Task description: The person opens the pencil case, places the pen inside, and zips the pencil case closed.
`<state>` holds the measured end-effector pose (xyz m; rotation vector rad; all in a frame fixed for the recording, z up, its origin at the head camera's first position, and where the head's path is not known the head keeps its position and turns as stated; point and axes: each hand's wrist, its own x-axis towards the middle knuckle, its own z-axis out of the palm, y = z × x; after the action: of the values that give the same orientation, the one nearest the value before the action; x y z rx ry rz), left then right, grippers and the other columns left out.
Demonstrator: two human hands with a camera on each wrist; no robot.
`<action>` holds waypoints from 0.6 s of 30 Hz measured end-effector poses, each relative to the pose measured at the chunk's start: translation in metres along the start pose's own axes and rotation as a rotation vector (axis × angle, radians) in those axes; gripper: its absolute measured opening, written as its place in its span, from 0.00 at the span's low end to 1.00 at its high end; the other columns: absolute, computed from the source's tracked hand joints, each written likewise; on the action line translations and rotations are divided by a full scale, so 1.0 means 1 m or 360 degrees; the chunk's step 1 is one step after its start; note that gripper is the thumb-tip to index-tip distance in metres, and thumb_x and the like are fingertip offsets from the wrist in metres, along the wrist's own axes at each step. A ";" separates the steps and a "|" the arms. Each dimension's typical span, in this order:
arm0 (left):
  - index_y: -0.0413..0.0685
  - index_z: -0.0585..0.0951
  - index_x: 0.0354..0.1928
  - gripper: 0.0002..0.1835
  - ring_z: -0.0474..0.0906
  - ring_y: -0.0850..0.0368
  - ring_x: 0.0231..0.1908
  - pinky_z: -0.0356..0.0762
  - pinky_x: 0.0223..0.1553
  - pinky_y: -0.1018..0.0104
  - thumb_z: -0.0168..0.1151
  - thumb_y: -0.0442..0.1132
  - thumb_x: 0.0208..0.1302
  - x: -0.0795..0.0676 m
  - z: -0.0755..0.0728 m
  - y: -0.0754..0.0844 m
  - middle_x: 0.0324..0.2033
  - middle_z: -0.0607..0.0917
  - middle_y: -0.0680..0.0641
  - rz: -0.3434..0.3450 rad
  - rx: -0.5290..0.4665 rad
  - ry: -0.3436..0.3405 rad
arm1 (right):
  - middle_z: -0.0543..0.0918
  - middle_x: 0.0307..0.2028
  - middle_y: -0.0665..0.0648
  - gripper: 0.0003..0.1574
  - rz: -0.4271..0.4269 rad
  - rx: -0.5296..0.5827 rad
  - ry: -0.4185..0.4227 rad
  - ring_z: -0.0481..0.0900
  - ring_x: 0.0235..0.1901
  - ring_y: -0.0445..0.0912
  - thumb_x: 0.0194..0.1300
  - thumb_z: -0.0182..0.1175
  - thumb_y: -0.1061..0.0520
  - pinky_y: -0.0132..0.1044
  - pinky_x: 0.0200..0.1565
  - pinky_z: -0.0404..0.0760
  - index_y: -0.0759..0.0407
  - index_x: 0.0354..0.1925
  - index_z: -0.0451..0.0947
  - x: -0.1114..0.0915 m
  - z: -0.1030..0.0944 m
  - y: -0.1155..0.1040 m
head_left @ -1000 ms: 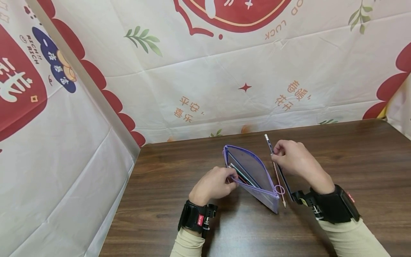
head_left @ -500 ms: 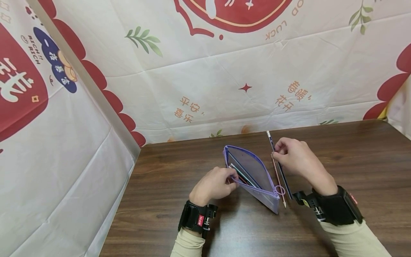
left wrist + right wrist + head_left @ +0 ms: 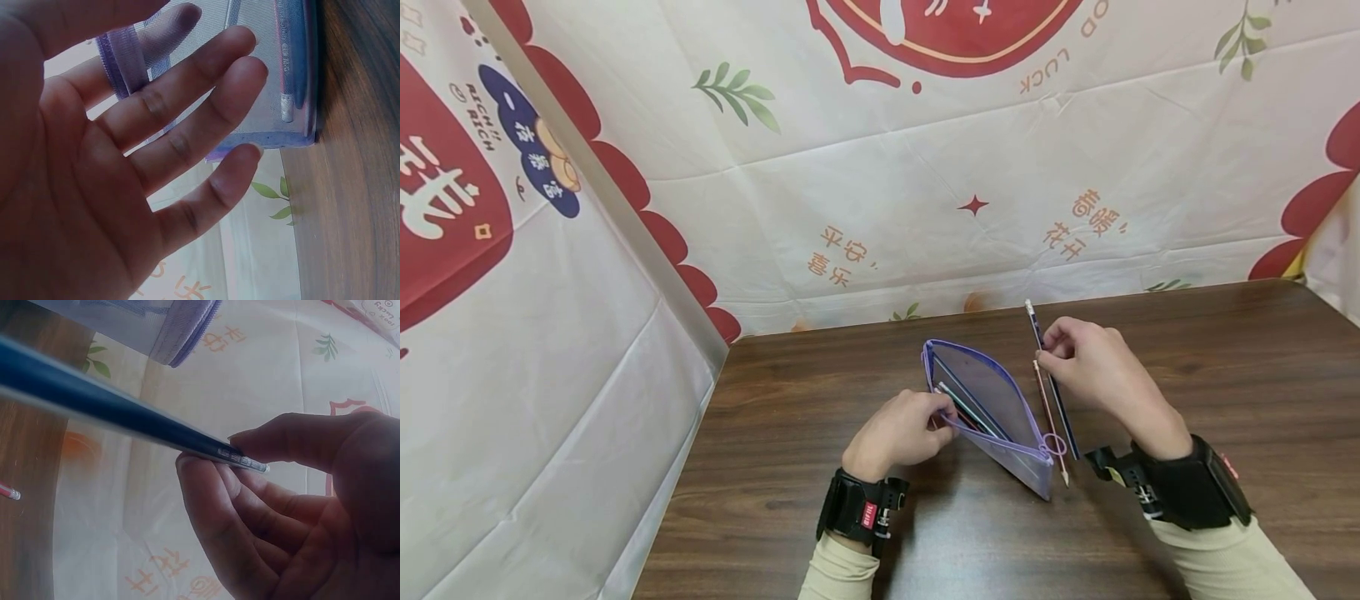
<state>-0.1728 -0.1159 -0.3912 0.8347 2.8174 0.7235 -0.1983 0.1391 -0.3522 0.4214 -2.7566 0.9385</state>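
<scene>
At table centre the left hand (image 3: 898,433) pinches the near rim of the open mesh pouch (image 3: 992,408), other fingers loose, while at its 3 o'clock the right hand (image 3: 1093,367) pinches a blue pencil (image 3: 1051,379) above a pink pencil (image 3: 1049,421) lying on the table (image 3: 1225,375).

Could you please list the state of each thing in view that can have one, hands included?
Pencil case: unzipped, mouth held open, pens inside.
Left hand: holds the case's near edge, a finger inside the mesh.
Right hand: pinches the dark blue pencil.
Dark blue pencil: lifted, tilted beside the case.
Pink pencil: lying flat on the table, untouched.
</scene>
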 end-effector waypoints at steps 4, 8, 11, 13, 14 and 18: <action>0.54 0.82 0.34 0.03 0.73 0.69 0.27 0.72 0.27 0.75 0.61 0.43 0.60 0.000 0.000 0.000 0.27 0.81 0.60 0.0000 -0.0005 0.0001 | 0.82 0.22 0.56 0.07 0.0009 0.0023 0.0041 0.74 0.21 0.46 0.57 0.60 0.60 0.40 0.25 0.71 0.64 0.32 0.76 0.000 -0.001 0.000; 0.54 0.82 0.34 0.04 0.73 0.69 0.27 0.72 0.28 0.75 0.61 0.43 0.60 0.000 0.000 0.000 0.27 0.81 0.60 -0.0001 -0.0009 -0.0004 | 0.84 0.24 0.58 0.09 0.0019 0.0048 0.0097 0.76 0.23 0.47 0.58 0.60 0.58 0.42 0.26 0.72 0.65 0.34 0.76 0.000 -0.001 -0.001; 0.54 0.82 0.34 0.04 0.73 0.69 0.27 0.72 0.28 0.75 0.61 0.43 0.60 0.000 -0.001 0.000 0.27 0.81 0.60 0.0001 -0.0010 -0.0007 | 0.84 0.25 0.59 0.10 0.0018 0.0054 0.0154 0.77 0.24 0.48 0.59 0.61 0.57 0.42 0.27 0.73 0.65 0.34 0.76 0.000 -0.002 -0.002; 0.53 0.82 0.34 0.04 0.73 0.69 0.27 0.72 0.28 0.75 0.61 0.42 0.60 0.000 -0.001 0.000 0.27 0.81 0.60 0.0005 -0.0013 -0.0006 | 0.84 0.25 0.59 0.10 0.0024 0.0054 0.0199 0.78 0.24 0.48 0.59 0.61 0.57 0.42 0.26 0.73 0.65 0.34 0.76 -0.001 -0.002 -0.004; 0.53 0.82 0.34 0.04 0.73 0.69 0.27 0.72 0.27 0.75 0.61 0.42 0.60 0.000 -0.001 0.000 0.27 0.81 0.59 0.0006 -0.0013 -0.0005 | 0.84 0.25 0.60 0.10 0.0032 0.0057 0.0222 0.78 0.24 0.48 0.59 0.61 0.57 0.42 0.26 0.73 0.64 0.35 0.77 -0.001 -0.003 -0.004; 0.53 0.82 0.34 0.04 0.73 0.69 0.27 0.72 0.27 0.75 0.61 0.42 0.60 -0.001 -0.001 0.000 0.27 0.81 0.59 0.0011 -0.0012 -0.0005 | 0.85 0.27 0.61 0.10 0.0049 0.0071 0.0305 0.78 0.25 0.49 0.60 0.60 0.57 0.41 0.25 0.73 0.64 0.36 0.77 -0.002 -0.004 -0.007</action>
<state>-0.1725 -0.1166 -0.3903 0.8437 2.8087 0.7331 -0.1939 0.1365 -0.3461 0.2804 -2.5805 0.9943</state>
